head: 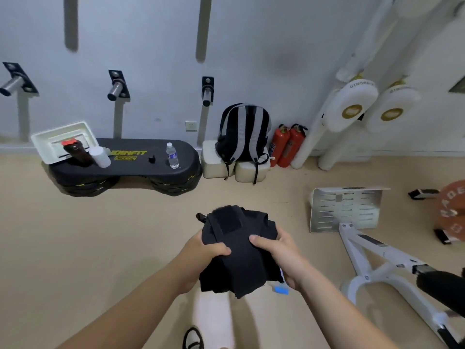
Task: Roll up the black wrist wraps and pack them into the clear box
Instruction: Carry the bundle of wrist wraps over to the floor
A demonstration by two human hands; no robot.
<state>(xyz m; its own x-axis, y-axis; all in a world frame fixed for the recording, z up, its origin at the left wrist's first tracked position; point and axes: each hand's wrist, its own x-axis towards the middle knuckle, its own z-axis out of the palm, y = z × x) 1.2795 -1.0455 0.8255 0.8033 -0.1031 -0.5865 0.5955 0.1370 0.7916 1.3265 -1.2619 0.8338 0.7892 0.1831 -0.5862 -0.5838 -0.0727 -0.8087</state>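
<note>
1. Both forearms reach forward and angle inward. This brings the black wrist wraps [239,238] to mid-body above the floor [100,235], where either hand can work them.
2. The left hand [206,250] and right hand [279,250] each clamp a side of the bundle, fingers [261,239] curled over the cloth. The loose ends hang below, likely held so for rolling.
3. A blue clip [281,289] shows beneath the right wrist. It may be the clear box's latch, but the box itself cannot be made out.
4. Farther off, a black step bench [130,159] carries a water bottle [172,156]. A backpack [241,132] leans at the wall.
</note>
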